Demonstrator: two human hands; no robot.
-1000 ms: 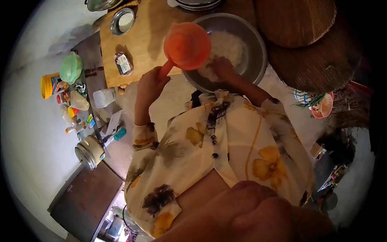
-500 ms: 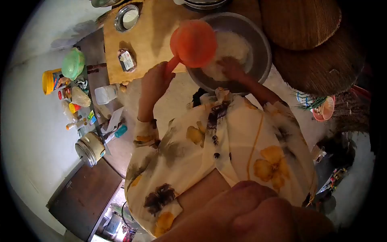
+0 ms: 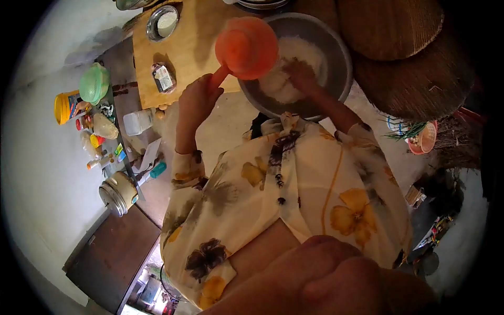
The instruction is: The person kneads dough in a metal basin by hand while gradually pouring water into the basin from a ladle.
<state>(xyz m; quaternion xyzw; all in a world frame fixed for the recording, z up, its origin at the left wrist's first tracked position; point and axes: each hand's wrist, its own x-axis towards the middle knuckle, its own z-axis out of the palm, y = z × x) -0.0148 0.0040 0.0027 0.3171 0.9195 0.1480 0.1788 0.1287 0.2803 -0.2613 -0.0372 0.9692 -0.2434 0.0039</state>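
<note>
My left hand [image 3: 199, 102] is closed round the handle of an orange plastic dipper [image 3: 247, 47]. The dipper's cup hangs beside and partly over the left rim of a wide metal basin [image 3: 338, 58]. White flour [image 3: 302, 50] lies inside the basin, with a clumpier patch near my fingers. My right hand [image 3: 303, 77] reaches into the basin and touches the flour. Its fingers point down and are blurred and partly hidden, so I cannot tell how far they are curled. What the dipper contains is not visible.
A small metal bowl [image 3: 152, 26] with white powder and a labelled packet [image 3: 164, 79] sit on the yellowish board [image 3: 194, 31]. Round woven trays [image 3: 388, 26] lie right of the basin. Jars, a green colander [image 3: 94, 84] and a yellow tub [image 3: 64, 107] line the left shelf.
My left hand and the dipper have shifted slightly left and up, away from the flour. My right hand has moved a little within the flour, which looks more disturbed around the fingers.
</note>
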